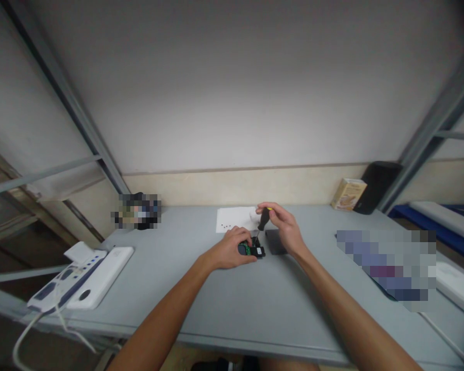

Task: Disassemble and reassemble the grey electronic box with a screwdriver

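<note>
My left hand (235, 249) is closed around a small black device with a green circuit board (257, 252), holding it down on the grey table. In my right hand (285, 225) is a screwdriver (264, 219) with a dark handle and a yellow end, gripped from above and tilted. Its shaft runs down to the device; the tip's exact contact point is too small to make out. A dark flat piece (274, 242) lies beside the device, partly behind my right hand. Behind both hands is a white sheet of paper (232, 217) with several tiny dark bits on it.
On the left of the table (216, 309) lie a power strip (67, 278) with a cable and a white slab-like box (104, 278). A yellowish carton (348, 195) and a black upright object (377, 186) stand at the back right. Blurred items occupy both sides.
</note>
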Tool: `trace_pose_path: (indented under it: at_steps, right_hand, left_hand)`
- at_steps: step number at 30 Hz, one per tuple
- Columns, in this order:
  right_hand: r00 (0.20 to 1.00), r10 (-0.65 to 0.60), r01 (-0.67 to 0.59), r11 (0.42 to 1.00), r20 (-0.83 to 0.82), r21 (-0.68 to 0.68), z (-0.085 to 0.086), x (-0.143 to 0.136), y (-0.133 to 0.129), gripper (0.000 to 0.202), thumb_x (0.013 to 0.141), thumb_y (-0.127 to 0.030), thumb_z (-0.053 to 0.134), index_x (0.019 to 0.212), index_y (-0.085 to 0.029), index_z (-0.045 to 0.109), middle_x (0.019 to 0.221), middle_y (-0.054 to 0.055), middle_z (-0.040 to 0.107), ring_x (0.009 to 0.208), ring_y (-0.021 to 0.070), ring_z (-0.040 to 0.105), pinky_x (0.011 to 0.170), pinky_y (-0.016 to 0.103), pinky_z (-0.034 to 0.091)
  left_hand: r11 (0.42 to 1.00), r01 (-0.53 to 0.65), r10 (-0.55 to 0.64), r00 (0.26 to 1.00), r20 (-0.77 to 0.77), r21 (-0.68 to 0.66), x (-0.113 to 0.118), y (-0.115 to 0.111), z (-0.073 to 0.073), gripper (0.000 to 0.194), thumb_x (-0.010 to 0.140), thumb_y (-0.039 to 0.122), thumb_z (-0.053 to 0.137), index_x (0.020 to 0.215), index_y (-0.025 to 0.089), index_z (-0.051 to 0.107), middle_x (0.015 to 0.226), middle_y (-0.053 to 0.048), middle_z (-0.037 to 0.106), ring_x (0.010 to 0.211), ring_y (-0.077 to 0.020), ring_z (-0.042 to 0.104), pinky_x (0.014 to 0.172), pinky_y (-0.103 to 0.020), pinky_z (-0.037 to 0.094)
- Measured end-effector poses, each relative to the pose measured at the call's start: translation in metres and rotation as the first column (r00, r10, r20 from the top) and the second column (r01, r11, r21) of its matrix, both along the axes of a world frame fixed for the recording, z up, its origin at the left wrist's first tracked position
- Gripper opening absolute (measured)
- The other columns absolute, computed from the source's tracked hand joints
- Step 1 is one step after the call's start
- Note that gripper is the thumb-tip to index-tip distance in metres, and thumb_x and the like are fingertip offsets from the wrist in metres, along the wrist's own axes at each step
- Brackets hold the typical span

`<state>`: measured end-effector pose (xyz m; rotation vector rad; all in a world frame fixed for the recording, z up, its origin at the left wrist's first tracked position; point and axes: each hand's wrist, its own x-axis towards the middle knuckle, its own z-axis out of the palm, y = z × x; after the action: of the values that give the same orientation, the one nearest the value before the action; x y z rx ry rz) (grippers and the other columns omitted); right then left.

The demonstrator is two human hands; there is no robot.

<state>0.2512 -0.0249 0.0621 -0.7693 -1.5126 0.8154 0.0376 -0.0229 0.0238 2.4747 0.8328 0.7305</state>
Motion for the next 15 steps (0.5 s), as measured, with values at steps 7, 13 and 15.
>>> trace_pose_path:
  at_steps: [7,13,15]
  right_hand:
    - [0.994,-0.105,0.101,0.992,0.044,0.074,0.0014,-0.0008,-0.0015,0.022,0.091,-0.044,0.064,0.09,-0.024,0.073,0.092,0.004,0.062,0.09,0.0208,0.059,0.082,0.033,0.046]
    - [1.0,0.006,-0.006,1.0,0.004,0.006,0.0024,-0.0014,-0.0024,0.029,0.099,-0.044,0.048,0.106,-0.026,0.071,0.104,0.005,0.068,0.096,0.0219,0.06,0.088,0.036,0.045]
    - [1.0,-0.026,0.026,0.998,0.0,0.05,0.0028,-0.0018,-0.0025,0.028,0.097,-0.045,0.052,0.092,-0.024,0.072,0.111,0.007,0.065,0.105,0.0238,0.058,0.091,0.036,0.044]
  left_hand:
    - [0.999,0.029,-0.028,1.0,-0.009,0.023,-0.0012,0.0001,0.0019,0.031,0.078,0.045,0.08,0.087,0.022,0.061,0.111,-0.004,0.063,0.107,-0.0235,0.053,0.099,-0.038,0.039]
    - [0.998,0.037,-0.036,0.999,-0.021,0.043,-0.0013,-0.0015,0.005,0.022,0.086,0.042,0.073,0.088,0.022,0.063,0.111,-0.004,0.063,0.107,-0.0227,0.053,0.1,-0.038,0.038]
    - [0.998,0.032,-0.03,0.999,-0.033,0.049,-0.0009,-0.0019,0.0057,0.023,0.086,0.042,0.073,0.089,0.022,0.064,0.111,-0.005,0.063,0.106,-0.023,0.054,0.099,-0.038,0.039]
